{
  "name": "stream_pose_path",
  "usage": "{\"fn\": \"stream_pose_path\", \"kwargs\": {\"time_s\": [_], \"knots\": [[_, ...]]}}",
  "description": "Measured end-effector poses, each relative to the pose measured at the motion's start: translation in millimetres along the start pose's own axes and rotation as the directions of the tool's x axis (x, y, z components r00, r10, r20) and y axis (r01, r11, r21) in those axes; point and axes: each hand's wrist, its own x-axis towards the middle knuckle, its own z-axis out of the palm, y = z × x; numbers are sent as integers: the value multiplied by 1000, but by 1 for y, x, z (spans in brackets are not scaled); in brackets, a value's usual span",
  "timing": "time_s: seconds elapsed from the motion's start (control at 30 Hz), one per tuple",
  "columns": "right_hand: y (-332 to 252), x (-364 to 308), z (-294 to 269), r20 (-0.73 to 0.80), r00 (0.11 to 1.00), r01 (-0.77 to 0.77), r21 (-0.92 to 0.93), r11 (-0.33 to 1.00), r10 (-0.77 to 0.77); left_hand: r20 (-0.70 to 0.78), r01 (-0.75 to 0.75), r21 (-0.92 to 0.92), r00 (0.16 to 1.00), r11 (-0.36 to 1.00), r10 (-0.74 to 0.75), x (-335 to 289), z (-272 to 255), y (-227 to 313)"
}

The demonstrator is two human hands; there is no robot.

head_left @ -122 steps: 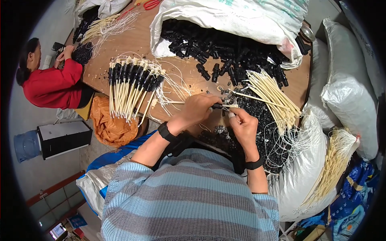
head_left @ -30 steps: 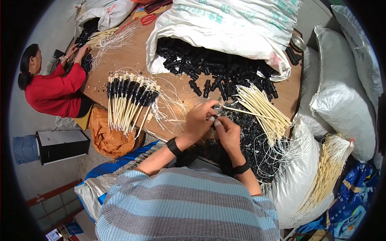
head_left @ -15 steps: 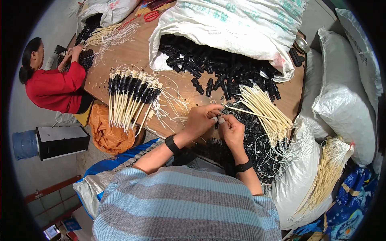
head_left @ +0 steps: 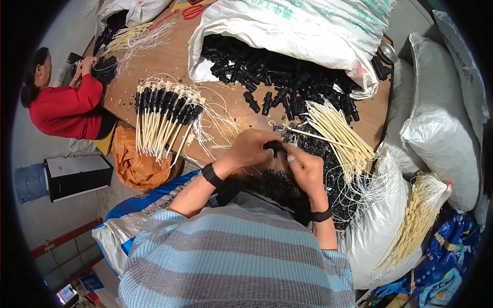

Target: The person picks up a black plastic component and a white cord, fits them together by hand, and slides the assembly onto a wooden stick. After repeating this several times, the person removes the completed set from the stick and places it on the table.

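Note:
A short dark piece, looking like a black plastic fitting [head_left: 276,147], is pinched between my hands above the near edge of the table. My left hand [head_left: 252,150] is closed round its left end, and the fingers and thumb of my right hand [head_left: 308,170] press together at its right end. Fingers hide much of it. Small black parts [head_left: 287,189] lie heaped below my hands. Beside my right hand rests a bundle of cream tubes [head_left: 339,136] with white strings. To the left stand cream tubes fitted with black sleeves [head_left: 164,115], in rows.
A white woven sack [head_left: 292,36] spills black fittings [head_left: 280,97] onto the wooden table [head_left: 218,110]. Full sacks [head_left: 436,102] stand at the right, near another tube bundle [head_left: 411,226]. A person in red [head_left: 69,108] works at the far left, near red scissors [head_left: 192,12].
My hands have come round a larger dark piece where a tiny part and thin loop showed. The right hand has shifted slightly right and down. The view has moved a little.

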Motion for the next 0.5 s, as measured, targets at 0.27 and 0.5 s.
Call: {"fn": "stream_pose_path", "kwargs": {"time_s": [0.27,0.5], "knots": [[-17,12,11,117,834,-550,123,826,539,-21,-120,351,991,929,135,-7,8,13],[-46,26,21,-117,972,164,-289,943,-204,-381,-115,383,884,916,271,-28,-36,-11]]}}
